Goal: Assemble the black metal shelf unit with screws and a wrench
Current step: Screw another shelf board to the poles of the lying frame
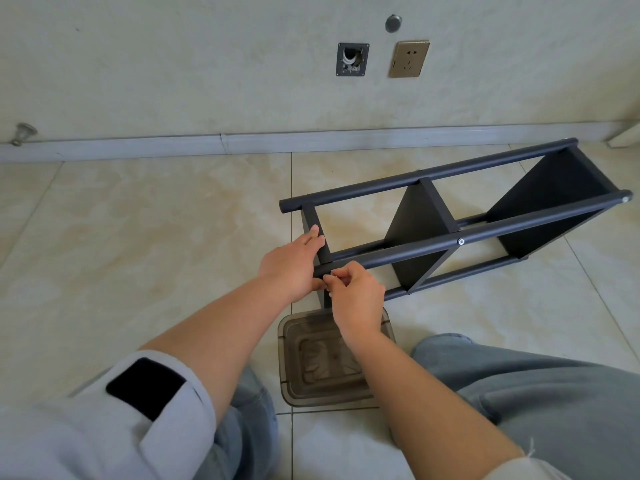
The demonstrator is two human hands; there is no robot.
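Note:
The black metal shelf unit (450, 220) lies on its side on the tiled floor, with round poles running from near me toward the far right. Silver screw heads show on the near pole at its middle (461, 241) and its far end (625, 199). My left hand (294, 261) grips the near end of the frame, fingers over the end shelf panel and thumb under the pole. My right hand (353, 292) pinches something small at the near end of that pole. The pinched item is hidden by my fingers. No wrench is in sight.
A translucent grey plastic box (294, 375) sits on the floor between my knees, partly under my right forearm. The wall with a skirting board (242, 142), a gold socket (409, 58) and an open wall box (352, 59) stands behind the shelf. A door stopper (23, 133) is far left.

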